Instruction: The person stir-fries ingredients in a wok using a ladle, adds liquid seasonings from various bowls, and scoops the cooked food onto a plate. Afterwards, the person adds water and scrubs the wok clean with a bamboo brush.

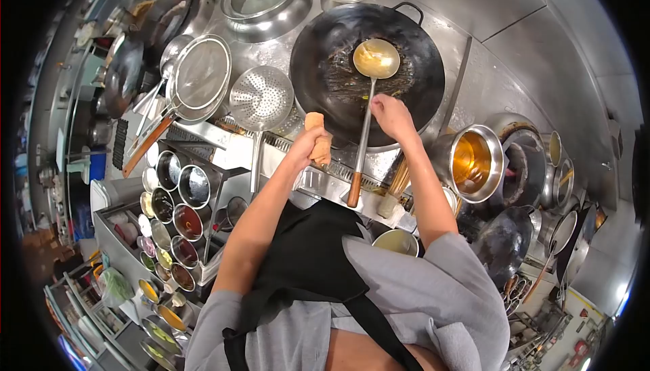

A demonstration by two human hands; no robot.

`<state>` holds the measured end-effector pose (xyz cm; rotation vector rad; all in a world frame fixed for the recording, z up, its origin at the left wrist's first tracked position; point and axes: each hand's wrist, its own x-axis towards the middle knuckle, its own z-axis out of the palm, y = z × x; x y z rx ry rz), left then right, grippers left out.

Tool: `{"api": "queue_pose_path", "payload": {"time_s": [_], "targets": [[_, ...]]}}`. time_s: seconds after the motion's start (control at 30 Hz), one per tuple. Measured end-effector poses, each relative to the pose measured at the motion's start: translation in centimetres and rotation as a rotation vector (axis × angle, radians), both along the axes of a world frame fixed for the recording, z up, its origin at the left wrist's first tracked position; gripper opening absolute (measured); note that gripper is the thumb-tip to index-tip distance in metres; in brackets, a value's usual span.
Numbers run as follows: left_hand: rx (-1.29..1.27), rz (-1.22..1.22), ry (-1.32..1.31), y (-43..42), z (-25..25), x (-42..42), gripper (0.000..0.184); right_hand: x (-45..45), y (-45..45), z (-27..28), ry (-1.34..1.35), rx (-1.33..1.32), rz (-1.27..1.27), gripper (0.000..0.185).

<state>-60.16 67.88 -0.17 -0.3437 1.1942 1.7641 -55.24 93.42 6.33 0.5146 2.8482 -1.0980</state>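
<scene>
My left hand (313,144) is closed around a folded tan cloth (314,122), which sticks out above and below the fist, just off the wok's left front edge. My right hand (394,118) is over the front part of the black wok (318,53), its fingers curled together against or just beside the ladle's handle. Whether they pinch anything is hidden. The ladle (363,144) lies across the wok's front rim, wooden grip toward me. Its bowl holds a pale yellow liquid. Dark, oily residue with small green bits coats the wok's inside.
On the left are a perforated skimmer (261,98), a fine-mesh strainer (198,76) and several seasoning tins (194,186). A steel pot of amber oil (497,168) stands right. Behind are a lidded-looking round pot (261,29) and a small steel pan (344,0).
</scene>
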Motion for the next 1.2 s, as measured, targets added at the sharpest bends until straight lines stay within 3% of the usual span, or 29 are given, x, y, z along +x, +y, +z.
{"api": "queue_pose_path", "payload": {"time_s": [0.13,0.17,0.2,0.23,0.33,0.43,0.47,0.53,0.6,0.63,0.8,0.9,0.97,1.07,1.13,1.2], "targets": [[-0.034,-0.001,0.068,-0.3,0.2,0.1,0.023,-6.2,0.8,-4.5,0.223,0.368,0.011,0.026],[-0.037,-0.005,0.082,-0.6,0.9,0.3,0.026,-7.8,1.1,-4.8,0.114,0.381,-0.013,0.033],[-0.073,-0.046,0.105,-1.5,1.5,0.3,0.041,-9.3,1.9,-6.7,0.182,0.453,-0.017,0.036],[-0.08,-0.049,0.126,-2.3,2.6,0.4,0.044,-10.6,2.7,-8.9,0.255,0.524,-0.022,0.039],[-0.107,-0.072,0.218,-6.9,4.7,2.3,0.057,-12.7,3.4,-10.4,0.041,0.614,0.033,0.041],[-0.138,-0.072,0.238,-13.6,7.6,4.6,0.061,-13.4,1.7,-6.9,0.1,0.247,-0.311,0.044],[-0.154,-0.056,0.235,-16.0,8.6,5.5,0.063,-13.3,3.4,-9.0,0.33,-0.271,-0.304,0.039],[-0.16,-0.008,0.268,-20.6,9.7,7.1,0.064,-9.5,-1.6,-0.6,0.413,-1.26,-0.532,0.033],[-0.226,0.066,0.264,-24.4,11.4,8.6,0.064,-4.7,-8.4,9.0,0.424,-1.597,-0.435,0.031],[-0.261,0.102,0.263,-26.0,12.0,9.1,0.065,-2.4,-11.4,12.6,0.417,-1.599,-0.363,0.031],[-0.232,0.105,0.334,-31.6,12.4,9.7,0.063,7.5,-25.7,27.5,0.615,-1.821,0.438,0.033],[-0.246,0.007,0.395,-32.8,12.7,9.3,0.063,9.4,-30.8,33.0,0.629,-1.809,0.978,0.027],[-0.243,-0.065,0.408,-33.0,11.1,8.8,0.062,10.8,-31.7,34.3,0.477,-1.662,1.09,0.016],[-0.216,-0.151,0.459,-32.8,10.8,8.4,0.064,13.3,-34.0,32.3,0.561,-1.665,0.88,0.024],[-0.238,-0.227,0.496,-32.6,11.1,7.9,0.065,12.0,-35.0,31.8,0.821,-1.631,0.605,0.035],[-0.219,-0.236,0.508,-32.5,11.2,7.8,0.064,10.7,-31.8,29.9,0.855,-1.021,0.122,0.046]]}}
